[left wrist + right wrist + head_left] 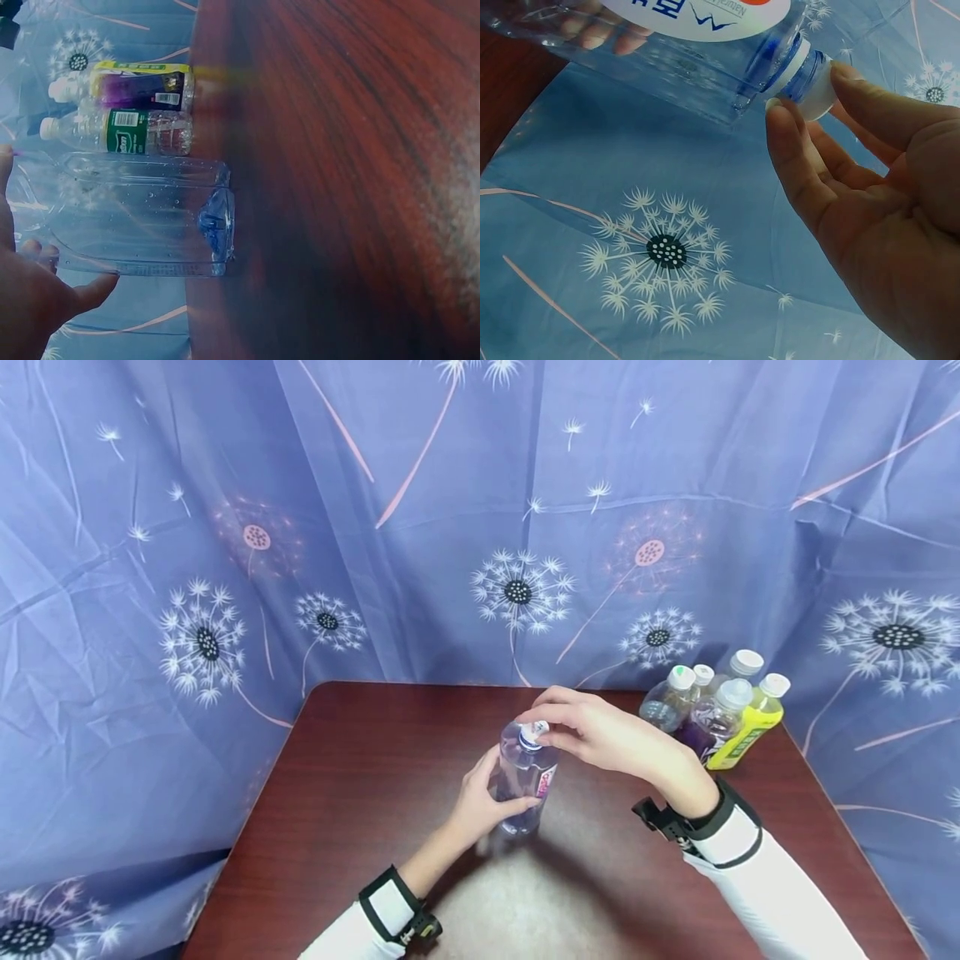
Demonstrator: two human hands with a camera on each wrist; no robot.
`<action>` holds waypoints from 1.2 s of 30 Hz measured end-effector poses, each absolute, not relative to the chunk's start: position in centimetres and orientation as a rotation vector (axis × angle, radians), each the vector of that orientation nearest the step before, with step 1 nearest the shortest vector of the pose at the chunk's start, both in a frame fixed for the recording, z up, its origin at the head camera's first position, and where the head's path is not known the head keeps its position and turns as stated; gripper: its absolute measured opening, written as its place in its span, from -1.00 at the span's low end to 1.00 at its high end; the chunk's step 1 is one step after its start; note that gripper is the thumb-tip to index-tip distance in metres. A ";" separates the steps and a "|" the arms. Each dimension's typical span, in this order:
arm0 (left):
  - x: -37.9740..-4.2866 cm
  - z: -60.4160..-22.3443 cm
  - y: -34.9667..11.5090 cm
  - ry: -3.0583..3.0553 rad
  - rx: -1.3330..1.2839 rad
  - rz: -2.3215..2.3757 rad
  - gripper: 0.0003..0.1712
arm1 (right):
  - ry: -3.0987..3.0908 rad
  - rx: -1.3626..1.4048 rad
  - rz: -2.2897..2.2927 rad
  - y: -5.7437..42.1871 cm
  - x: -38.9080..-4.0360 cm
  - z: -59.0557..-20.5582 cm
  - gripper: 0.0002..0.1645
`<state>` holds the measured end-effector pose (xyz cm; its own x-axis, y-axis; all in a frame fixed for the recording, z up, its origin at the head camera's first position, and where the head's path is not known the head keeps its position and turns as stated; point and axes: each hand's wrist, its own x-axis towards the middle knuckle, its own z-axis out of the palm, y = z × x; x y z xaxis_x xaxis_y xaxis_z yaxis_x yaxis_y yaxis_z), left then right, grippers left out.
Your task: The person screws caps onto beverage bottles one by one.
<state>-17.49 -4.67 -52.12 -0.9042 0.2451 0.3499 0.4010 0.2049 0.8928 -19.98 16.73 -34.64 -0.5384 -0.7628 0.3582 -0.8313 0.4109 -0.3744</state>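
Note:
A clear plastic bottle (517,774) with a white cap (534,729) and a blue neck ring stands near the middle of the table, roughly upright. My left hand (478,803) grips its body from the left, thumb across the front. In the left wrist view the see-through lower part of the bottle (142,221) shows, no liquid level plain. From the right, my right hand (592,732) pinches the cap between thumb and fingers. The right wrist view shows the cap (823,96) at the neck; whether it is loose I cannot tell.
Several capped bottles crowd the table's back right corner, among them a yellow-labelled one (750,735) and one with a purple label (701,735). The brown wooden table (360,752) ends at a blue dandelion-print curtain (420,610).

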 end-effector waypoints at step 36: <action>-18.2 -53.3 -5.0 -2.284 -0.730 -1.767 0.00 | -2.663 1.391 0.827 16.4 -20.0 -34.9 -0.64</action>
<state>-18.23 -4.96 -53.35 -0.8676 0.2769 0.4131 0.4694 0.1815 0.8641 -20.03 16.42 -34.88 -0.6013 -0.7561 0.2585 -0.7694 0.4606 -0.4425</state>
